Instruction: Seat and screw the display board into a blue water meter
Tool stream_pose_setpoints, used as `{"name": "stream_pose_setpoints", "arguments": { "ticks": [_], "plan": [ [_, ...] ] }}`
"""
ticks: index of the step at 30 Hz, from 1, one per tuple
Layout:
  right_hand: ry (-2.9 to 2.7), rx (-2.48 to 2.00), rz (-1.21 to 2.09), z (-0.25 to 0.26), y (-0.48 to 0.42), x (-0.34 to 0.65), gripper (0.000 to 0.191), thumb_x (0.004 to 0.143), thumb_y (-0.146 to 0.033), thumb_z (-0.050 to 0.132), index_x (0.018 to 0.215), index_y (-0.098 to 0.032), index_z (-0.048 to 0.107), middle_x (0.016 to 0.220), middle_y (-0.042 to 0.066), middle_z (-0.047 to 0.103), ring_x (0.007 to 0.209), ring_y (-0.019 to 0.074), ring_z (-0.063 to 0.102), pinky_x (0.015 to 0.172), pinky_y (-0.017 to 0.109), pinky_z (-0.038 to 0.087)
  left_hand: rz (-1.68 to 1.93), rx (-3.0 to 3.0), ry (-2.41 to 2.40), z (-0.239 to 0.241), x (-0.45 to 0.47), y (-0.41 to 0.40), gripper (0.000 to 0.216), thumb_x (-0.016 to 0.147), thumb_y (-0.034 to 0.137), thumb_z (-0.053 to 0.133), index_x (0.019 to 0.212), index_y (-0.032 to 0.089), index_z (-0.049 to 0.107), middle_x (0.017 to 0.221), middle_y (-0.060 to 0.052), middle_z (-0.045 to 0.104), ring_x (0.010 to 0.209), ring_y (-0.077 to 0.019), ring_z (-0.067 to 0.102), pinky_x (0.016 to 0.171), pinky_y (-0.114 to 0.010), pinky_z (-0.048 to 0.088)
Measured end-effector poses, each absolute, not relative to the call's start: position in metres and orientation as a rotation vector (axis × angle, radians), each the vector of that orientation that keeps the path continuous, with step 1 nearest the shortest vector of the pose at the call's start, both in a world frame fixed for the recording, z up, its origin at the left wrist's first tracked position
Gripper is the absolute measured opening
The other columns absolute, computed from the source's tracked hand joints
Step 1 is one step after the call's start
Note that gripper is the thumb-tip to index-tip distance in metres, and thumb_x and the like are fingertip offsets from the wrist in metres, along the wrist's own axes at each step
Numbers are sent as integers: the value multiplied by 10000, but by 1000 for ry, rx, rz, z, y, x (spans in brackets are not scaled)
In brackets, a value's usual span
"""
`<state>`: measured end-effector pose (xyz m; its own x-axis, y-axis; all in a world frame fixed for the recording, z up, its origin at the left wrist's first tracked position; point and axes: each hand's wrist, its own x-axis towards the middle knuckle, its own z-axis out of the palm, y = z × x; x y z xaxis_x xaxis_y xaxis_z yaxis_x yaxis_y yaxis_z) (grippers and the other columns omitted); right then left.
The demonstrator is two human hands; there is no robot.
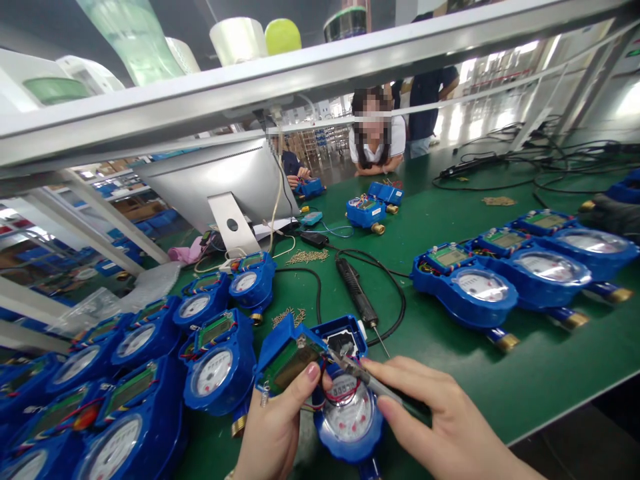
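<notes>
My left hand (280, 420) is closed on a circuit board (290, 365) with a display, its thumb pressed to the edge beside a blue housing piece. Under it lies an opened blue water meter (347, 423), with a round dial and red wires across its face. Between the thumb and fingers of my right hand (440, 413) is a slim grey-and-black hand tool (383, 387). The tool's metal tip reaches the wires by the board; its exact kind is unclear. An electric screwdriver (356, 290) lies just beyond the meter.
Several blue meters (215, 373) crowd the left; another row (480, 287) stands at right. Small screws (307, 256) lie in piles. A monitor (220, 180) stands at back left under a shelf (280, 80). Black cables (540, 153) tangle far right. A person (377, 137) leans opposite.
</notes>
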<state>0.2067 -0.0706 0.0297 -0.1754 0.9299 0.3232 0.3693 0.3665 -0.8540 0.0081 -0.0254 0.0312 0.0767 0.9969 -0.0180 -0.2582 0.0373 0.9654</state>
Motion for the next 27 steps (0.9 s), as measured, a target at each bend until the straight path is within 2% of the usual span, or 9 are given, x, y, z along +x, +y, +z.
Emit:
{"name": "stream_pose_setpoints", "arguments": {
  "ticks": [3,8,10,15,18,20,24,27],
  "plan": [
    [-1670,-1177,956,33,-72,206,294,922,-305,496,1156,-235,660,958,34,678,862,124,656,755,221,541,1259,1003,970,31,9,-25,154,756,295,770,751,144,740,819,-73,713,862,-233,663,869,-348,552],
    [-1811,-1216,494,33,-75,206,363,869,-253,551,1227,-210,599,1072,77,626,948,146,631,809,239,541,1229,1045,960,31,6,-27,171,776,303,748,729,140,731,800,-71,709,844,-233,663,839,-323,555],
    [-1823,-1218,435,32,-75,205,363,873,-253,545,1230,-204,591,1086,81,622,961,143,629,817,227,540,1233,1040,963,30,5,-27,167,769,302,755,726,142,734,784,-65,706,832,-225,662,857,-328,550],
    [-1821,-1208,504,31,-75,205,356,885,-270,532,1229,-196,589,1096,87,620,980,142,626,833,226,538,1207,1051,971,29,4,-27,179,757,316,763,742,141,730,772,-73,704,788,-235,665,691,-272,550],
    [-1815,-1184,543,31,-74,204,349,884,-263,531,1216,-185,607,1045,92,634,921,150,636,791,247,547,1203,1036,967,30,5,-27,189,761,323,759,753,136,732,755,-74,701,793,-230,666,717,-267,544],
    [-1763,-1177,681,32,-73,202,328,894,-279,521,1189,-192,635,1003,87,654,889,153,647,772,253,551,1207,1035,961,31,4,-27,198,766,324,754,742,129,727,738,-75,698,799,-226,666,741,-264,546],
    [-1420,-1217,1012,33,-71,208,373,915,-422,488,1134,-187,679,851,77,694,880,187,680,762,275,570,1212,984,952,31,2,-26,213,744,327,774,789,125,724,781,-87,709,778,-239,676,728,-305,571],
    [-1396,-1433,723,19,-70,227,387,891,-461,513,1158,-225,664,983,81,694,957,224,667,779,323,572,1300,872,959,29,2,-24,287,718,356,796,908,154,719,872,-84,718,888,-273,674,814,-377,570]
  ]
}}
